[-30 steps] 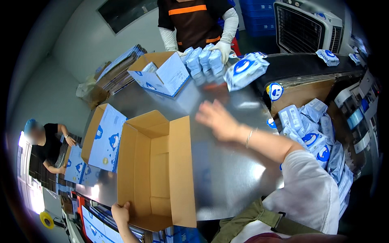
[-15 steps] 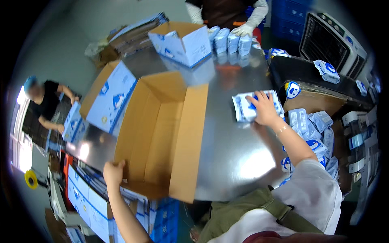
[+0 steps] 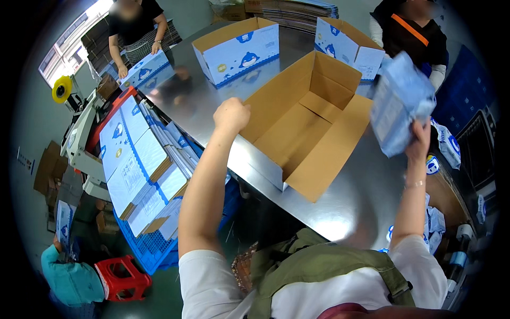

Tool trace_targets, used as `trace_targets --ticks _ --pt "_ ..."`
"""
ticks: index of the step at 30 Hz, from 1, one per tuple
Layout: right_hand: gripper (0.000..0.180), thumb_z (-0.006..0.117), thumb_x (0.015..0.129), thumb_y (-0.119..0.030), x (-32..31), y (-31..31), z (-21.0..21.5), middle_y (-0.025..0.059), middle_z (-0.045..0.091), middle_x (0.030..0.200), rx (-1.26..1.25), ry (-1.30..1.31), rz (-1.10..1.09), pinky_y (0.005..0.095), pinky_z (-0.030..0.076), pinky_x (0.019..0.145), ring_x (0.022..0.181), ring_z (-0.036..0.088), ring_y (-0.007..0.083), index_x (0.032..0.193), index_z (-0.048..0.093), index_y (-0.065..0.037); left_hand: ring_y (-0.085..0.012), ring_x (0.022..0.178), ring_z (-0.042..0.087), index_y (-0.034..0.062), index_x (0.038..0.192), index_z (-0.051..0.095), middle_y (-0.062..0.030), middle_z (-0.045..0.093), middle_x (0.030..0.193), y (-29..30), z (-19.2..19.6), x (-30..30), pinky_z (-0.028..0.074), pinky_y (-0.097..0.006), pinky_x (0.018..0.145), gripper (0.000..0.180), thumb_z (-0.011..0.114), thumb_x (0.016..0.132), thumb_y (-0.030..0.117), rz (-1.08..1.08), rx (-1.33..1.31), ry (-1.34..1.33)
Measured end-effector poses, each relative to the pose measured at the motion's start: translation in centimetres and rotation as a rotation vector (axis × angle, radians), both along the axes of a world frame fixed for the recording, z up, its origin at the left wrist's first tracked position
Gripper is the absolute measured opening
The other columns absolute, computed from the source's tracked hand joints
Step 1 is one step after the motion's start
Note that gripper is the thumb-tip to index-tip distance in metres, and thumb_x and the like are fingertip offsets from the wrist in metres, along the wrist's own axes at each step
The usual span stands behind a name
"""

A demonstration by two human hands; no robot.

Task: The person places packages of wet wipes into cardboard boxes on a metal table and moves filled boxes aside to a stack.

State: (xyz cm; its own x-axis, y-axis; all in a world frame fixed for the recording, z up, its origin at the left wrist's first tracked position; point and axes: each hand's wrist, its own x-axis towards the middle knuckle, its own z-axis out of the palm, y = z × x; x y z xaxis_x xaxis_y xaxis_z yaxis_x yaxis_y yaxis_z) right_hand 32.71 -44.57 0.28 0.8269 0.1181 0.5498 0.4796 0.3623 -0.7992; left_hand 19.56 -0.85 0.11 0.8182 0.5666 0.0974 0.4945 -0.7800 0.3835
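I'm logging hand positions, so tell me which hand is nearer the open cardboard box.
Left. The left hand grips the rim of the open cardboard box at its near-left side. The right hand is raised off to the box's right, holding a blue packet.

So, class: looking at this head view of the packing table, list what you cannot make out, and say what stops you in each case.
- Pale blue packet stack in the right hand: motion blur hides how many packets and their print.
- Left hand on the open cardboard box: seen from behind, so its fingers and grip are hidden.
- Near wall of the box, inside: hidden by its own flap.
- Small packets at the right rim: fisheye-squeezed, too small.
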Motion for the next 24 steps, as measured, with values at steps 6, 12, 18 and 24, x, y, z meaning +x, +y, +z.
trace_targets --ticks 6,12,18,24 --pt "0.031 0.064 0.086 -0.032 -2.8 19.6 -3.2 0.0055 0.065 0.093 -0.892 0.293 0.738 0.0311 0.048 0.08 0.089 0.06 0.0156 0.101 0.064 -0.005 -0.0352 0.099 0.063 0.0045 0.097 0.07 -0.0198 0.067 0.101 -0.1 -0.6 0.7 0.049 -0.043 0.086 0.032 0.061 0.083 0.032 0.048 -0.133 -0.134" --pt "0.044 0.069 0.078 -0.019 -9.7 17.7 -2.9 0.0179 0.06 0.12 -0.84 -0.616 0.339 0.0441 0.042 0.101 0.114 0.055 0.0355 0.119 0.059 -0.004 -0.0367 0.096 0.064 0.0047 0.096 0.07 -0.0199 0.068 0.1 2.0 0.1 -1.0 0.052 -0.044 0.082 0.025 0.057 0.078 0.017 -0.054 0.165 0.181" --pt "0.054 0.067 0.08 -0.023 -9.2 2.0 -12.6 0.0205 0.045 0.138 -1.211 -0.323 -0.301 0.049 0.028 0.111 0.133 0.037 0.0375 0.129 0.051 -0.006 -0.0336 0.104 0.063 0.0073 0.107 0.066 -0.018 0.066 0.112 9.2 0.8 -0.6 0.051 -0.044 0.086 0.036 0.053 0.087 0.034 0.012 0.337 0.181" --pt "0.062 0.063 0.084 -0.037 -12.6 -1.2 -17.8 0.024 0.035 0.144 -1.487 -0.118 -0.358 0.0549 0.018 0.113 0.138 0.026 0.0404 0.135 0.044 -0.006 -0.0363 0.1 0.056 -0.0002 0.114 0.056 -0.0176 0.06 0.107 -8.2 3.0 0.2 0.044 -0.046 0.085 0.04 0.063 0.075 0.002 -0.532 0.494 -0.716"
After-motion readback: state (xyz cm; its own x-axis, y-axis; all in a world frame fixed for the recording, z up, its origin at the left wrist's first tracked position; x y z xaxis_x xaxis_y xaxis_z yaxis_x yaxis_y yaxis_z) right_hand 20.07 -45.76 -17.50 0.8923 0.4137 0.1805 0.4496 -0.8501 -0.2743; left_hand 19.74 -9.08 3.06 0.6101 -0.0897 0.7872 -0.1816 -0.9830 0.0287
